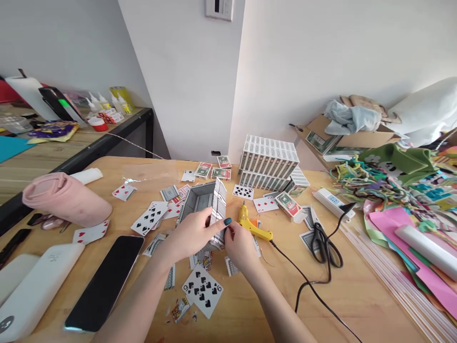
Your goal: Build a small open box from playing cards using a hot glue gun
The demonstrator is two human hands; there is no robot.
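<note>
We see two hands on one box built of playing cards (203,201). The left hand (194,232) holds it by the right-hand wall, and the box lies directly under and just beyond that grip, tilted, its open side showing the patterned inside. We cannot tell whether its base touches the table (271,290). The right hand (240,245) has its fingers bunched at the near right end of the same wall; whether they pinch it is hidden from us.

The left forearm slants in from below left, back of the hand up, thumb stretched rightward; the right forearm slants in from below right, fingers curled inward.

Just right of the grip we count one yellow glue gun (254,228), and farther right one pair of scissors (323,245) and one power strip (332,204). Nearer us than the grip lies one spade card (203,289). To its left are one black-screened phone (105,286) and, farther out, one pink roll (67,200). Beyond the grip are three loose card packs (203,170); beyond and to the right stands a stack of packs (268,164).
</note>
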